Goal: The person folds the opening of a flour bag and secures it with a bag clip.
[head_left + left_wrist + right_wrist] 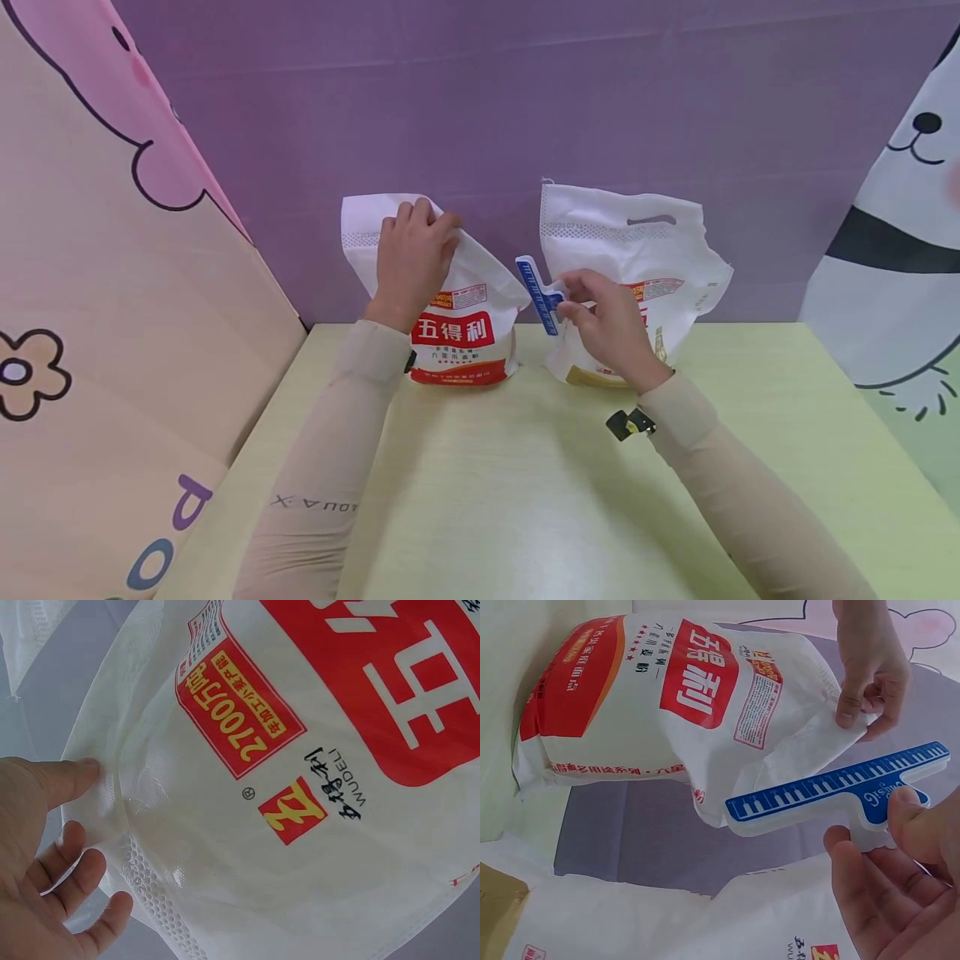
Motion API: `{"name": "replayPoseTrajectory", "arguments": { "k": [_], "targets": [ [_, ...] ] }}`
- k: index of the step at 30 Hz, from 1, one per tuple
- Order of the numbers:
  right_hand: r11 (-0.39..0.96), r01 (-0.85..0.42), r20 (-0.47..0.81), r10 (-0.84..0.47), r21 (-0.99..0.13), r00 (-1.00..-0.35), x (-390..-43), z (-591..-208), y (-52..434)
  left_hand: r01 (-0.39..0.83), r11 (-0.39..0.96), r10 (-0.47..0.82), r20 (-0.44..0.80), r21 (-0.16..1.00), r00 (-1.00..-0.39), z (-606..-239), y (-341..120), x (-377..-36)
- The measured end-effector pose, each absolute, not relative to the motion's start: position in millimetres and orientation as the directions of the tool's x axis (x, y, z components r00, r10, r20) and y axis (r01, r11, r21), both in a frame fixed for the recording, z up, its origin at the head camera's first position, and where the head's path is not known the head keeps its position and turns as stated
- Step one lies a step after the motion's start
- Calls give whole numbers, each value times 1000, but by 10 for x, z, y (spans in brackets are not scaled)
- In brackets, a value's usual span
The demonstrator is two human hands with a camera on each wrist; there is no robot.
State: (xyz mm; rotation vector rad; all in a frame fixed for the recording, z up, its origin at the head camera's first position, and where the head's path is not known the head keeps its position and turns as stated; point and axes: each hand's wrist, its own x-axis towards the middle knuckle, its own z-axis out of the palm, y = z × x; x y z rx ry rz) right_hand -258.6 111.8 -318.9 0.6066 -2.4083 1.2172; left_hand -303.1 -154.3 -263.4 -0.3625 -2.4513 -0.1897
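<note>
- Nearest, lower part of the head view: two pale sleeves (311, 467) reached in from the lower edge over the table (480, 475); both were cut off by the frame.
- Right hand (611, 325), right of centre: thumb and fingers pinched the short handle of a blue-and-white clip (542, 296), which was held up off the table.
- Clip, centre of the frame: it lay to the left of the pinching fingers. Its long bar stood steeply, slanting from upper left to lower right, with the handle pointing right.
- Left hand (412, 254), left of centre: its thumb and fingers gripped the upper edge of the left bag (453, 331), which stood on the table.
- Deciding relation, as judged: the bar was just beside the left bag's right-hand corner. The left hand was nearer that bag's upper edge; the right hand was nearer the clip.
- Right bag (592, 250), behind the right hand: it stood upright with its handle slot uppermost, its middle partly covered by hand and clip.
- Farthest, upper part of the frame: a purple cloth (480, 100) backed both bags.
- Hard to make out: whether clip and left bag touched, and whether the clip's two halves were parted. The left wrist view cut off much of the left bag and did not show the clip; the smallest print could not be read.
</note>
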Motion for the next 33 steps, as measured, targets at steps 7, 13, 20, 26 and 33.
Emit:
{"name": "replayPoseTrajectory", "arguments": {
  "k": [7, 13, 20, 26, 33],
  "targets": [
    [546, -557, 551, -197, -626, -811, -2624, -3151, 1096, 305, 952, 219, 624, 33, -750, -2623, -1521, -3042],
    [577, -567, 582, -185, -587, -792, -2663, -3107, 1089, 302, 952, 214, 618, 39, -756, -2632, -1492, -3042],
    [604, -549, 586, -162, -577, -794, -2681, -3058, 1083, 312, 949, 223, 619, 38, -753, -2632, -1473, -3034],
    [615, -542, 590, -150, -572, -794, -2719, -3036, 1047, 309, 950, 218, 622, 40, -752, -2610, -1497, -3008],
    [635, -497, 560, -119, -592, -820, -2754, -3015, 1001, 303, 952, 209, 625, 46, -752, -2600, -1537, -2976]
  ]
}}
